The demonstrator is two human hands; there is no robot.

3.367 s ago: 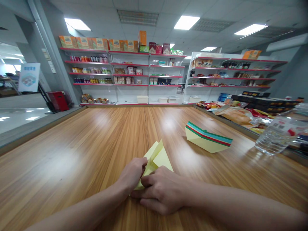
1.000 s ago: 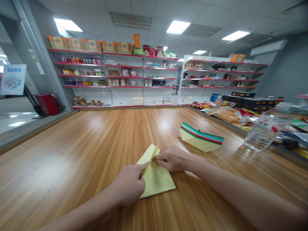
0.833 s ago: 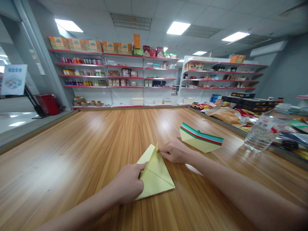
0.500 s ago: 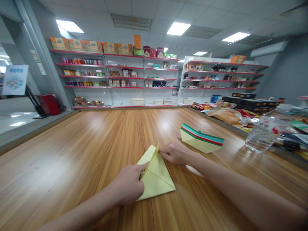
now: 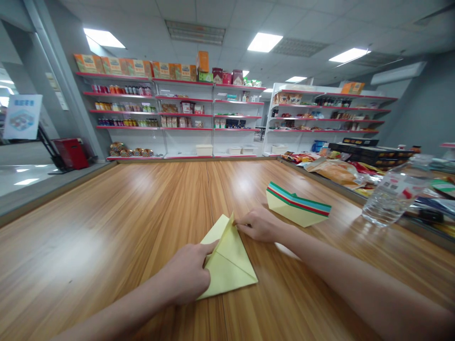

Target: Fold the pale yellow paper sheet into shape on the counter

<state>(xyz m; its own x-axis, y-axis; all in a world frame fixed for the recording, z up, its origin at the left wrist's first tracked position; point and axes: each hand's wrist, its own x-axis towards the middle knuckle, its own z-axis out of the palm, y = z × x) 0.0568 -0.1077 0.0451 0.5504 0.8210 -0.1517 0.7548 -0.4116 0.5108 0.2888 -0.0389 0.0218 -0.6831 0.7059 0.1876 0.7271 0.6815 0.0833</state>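
A folded sheet of pale yellow paper (image 5: 234, 267) lies on the wooden table, with one flap standing up along a diagonal. My left hand (image 5: 188, 272) presses on its left side, the index finger reaching under the raised flap and the other fingers curled. At the upper corner, my right hand (image 5: 261, 225) pinches the tip of the flap between thumb and index finger. Beyond the right hand stands a folded paper boat (image 5: 298, 206), pale yellow with green, blue, white and red stripes along its top edge.
A clear plastic bottle (image 5: 394, 192) stands at the table's right edge. Past it lie snack packets (image 5: 334, 173) and black boxes (image 5: 369, 154). Stocked shelves (image 5: 185, 137) line the back. The wooden tabletop (image 5: 152, 203) reaches toward them. A sign (image 5: 23, 117) stands at left.
The yellow paper and my left hand have shifted very slightly left. My right hand keeps its pinch on the flap; the boat has not moved.
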